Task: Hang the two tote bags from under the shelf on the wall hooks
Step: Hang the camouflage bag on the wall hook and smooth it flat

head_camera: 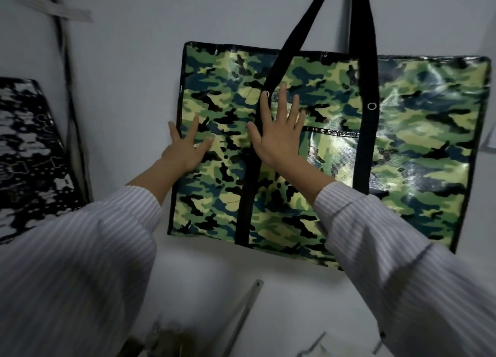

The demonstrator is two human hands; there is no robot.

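Note:
A green camouflage tote bag [402,152] with black trim hangs flat against the white wall. Its black straps [362,16] run up out of the top of the frame, so the hook is hidden. My left hand [188,144] lies flat on the bag near its left edge, fingers spread. Palm down, my right hand [279,131] rests on the bag's middle, partly over the left black strap. Neither hand grips anything. A second tote bag [29,152], black with a white pattern, hangs on the wall at the far left, its top cut off by the frame.
A dark cable or pole [69,93] runs down the wall between the two bags. A strip of pale tape [53,8] sits at the upper left. Below the camouflage bag, a metal bracket [249,305] and blurred items [171,340] show at the bottom edge.

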